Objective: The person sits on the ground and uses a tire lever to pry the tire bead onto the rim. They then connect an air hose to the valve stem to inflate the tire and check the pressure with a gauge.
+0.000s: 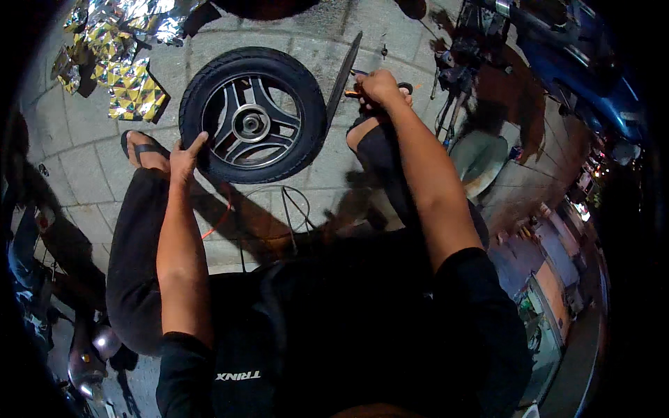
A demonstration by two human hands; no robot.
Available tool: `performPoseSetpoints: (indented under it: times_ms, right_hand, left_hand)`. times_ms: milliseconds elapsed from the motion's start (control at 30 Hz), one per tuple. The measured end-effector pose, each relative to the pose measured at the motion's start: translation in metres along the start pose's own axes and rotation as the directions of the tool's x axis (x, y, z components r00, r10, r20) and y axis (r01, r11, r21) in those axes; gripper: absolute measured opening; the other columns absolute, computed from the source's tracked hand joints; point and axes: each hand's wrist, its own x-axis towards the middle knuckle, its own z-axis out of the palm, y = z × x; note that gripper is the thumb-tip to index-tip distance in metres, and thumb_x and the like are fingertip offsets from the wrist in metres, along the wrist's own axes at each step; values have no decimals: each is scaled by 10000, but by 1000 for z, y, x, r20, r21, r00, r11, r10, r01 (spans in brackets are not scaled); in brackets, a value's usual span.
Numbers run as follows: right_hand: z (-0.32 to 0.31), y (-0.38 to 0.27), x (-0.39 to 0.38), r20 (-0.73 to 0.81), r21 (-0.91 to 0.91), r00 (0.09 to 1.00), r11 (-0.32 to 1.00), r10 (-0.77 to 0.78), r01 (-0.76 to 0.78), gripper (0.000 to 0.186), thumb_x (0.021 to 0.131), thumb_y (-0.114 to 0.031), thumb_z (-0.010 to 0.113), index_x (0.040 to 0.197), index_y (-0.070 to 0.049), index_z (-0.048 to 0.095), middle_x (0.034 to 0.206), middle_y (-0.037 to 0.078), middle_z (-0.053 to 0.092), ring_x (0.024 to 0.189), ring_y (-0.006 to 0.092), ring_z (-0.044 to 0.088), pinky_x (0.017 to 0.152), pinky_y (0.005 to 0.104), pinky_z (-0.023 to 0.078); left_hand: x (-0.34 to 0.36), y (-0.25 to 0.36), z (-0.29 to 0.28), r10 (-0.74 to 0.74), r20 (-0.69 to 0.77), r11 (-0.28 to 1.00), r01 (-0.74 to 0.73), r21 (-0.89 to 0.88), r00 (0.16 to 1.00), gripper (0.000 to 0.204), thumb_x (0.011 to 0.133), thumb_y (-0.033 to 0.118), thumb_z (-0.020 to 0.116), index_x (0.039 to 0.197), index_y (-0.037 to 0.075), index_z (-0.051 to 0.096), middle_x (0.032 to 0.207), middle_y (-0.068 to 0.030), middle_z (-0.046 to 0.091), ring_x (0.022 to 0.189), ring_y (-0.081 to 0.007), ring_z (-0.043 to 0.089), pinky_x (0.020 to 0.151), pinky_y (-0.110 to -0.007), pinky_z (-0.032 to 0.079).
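Note:
A wheel with a black tyre (298, 75) and a dark three-spoke rim (237, 104) lies flat on the paving in front of me. My left hand (183, 161) grips its near left edge, thumb on top and fingers hidden below the side. Right of the wheel, my right hand (380, 89) is closed above my right foot. A thin dark end (358, 72) and an orange piece (352, 93) show by its fingers, but what it holds is unclear. Between that hand and the tyre lies a long, flat dark bar (344, 78), its tip pointing away.
Crumpled shiny foil sheeting (132, 87) lies at the far left. A thin dark cable (287, 209) and an orange-red cord (221, 217) lie before me. To the right are a pale basin (479, 159), dark metal parts (463, 76) and a blue vehicle body (592, 76).

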Motion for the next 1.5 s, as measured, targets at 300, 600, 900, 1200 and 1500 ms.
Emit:
performPoseSetpoints:
  times_ms: [300,600,900,1200,1500]
  right_hand:
    - [147,32,-17,-462,-104,887,993,6,-62,593,891,-487,778,946,98,699,911,260,751,890,415,741,801,477,569]
    - [121,16,-59,-550,268,830,961,94,68,468,889,-273,762,1206,26,590,1041,224,718,991,387,703,877,474,533]
    - [33,-67,-246,-57,112,923,916,-381,385,665,1052,-352,612,1595,-27,406,1311,278,678,1212,333,671,1070,400,477]
    - [81,-192,-301,183,-431,848,734,-498,524,478,1027,-311,531,1496,-233,570,1105,319,711,1049,519,672,937,578,527]
    - [81,-255,-298,321,-736,840,443,-437,512,576,920,-145,553,1494,-191,552,1067,289,737,1005,477,717,899,570,561]
  left_hand:
    - [28,-23,-10,16,41,990,-21,139,999,1003,751,574,906,1401,-111,568,1224,-215,724,1085,-270,711,971,-358,545]
    - [18,-7,1,211,-167,954,-166,248,963,789,741,466,925,1256,-81,684,1160,-264,745,1091,-371,726,982,-429,551]
    - [19,-43,12,198,-308,971,-143,190,931,904,734,544,908,1428,53,601,1376,-233,623,1271,-386,615,1076,-476,494]
    - [-7,-4,3,-18,-325,983,76,167,945,784,745,533,891,1417,253,599,1406,-100,558,1346,-352,532,1046,-540,498]
    - [-7,-7,-1,3,-315,986,50,160,949,719,772,491,884,1386,243,602,1383,-98,564,1308,-389,544,1017,-546,515]
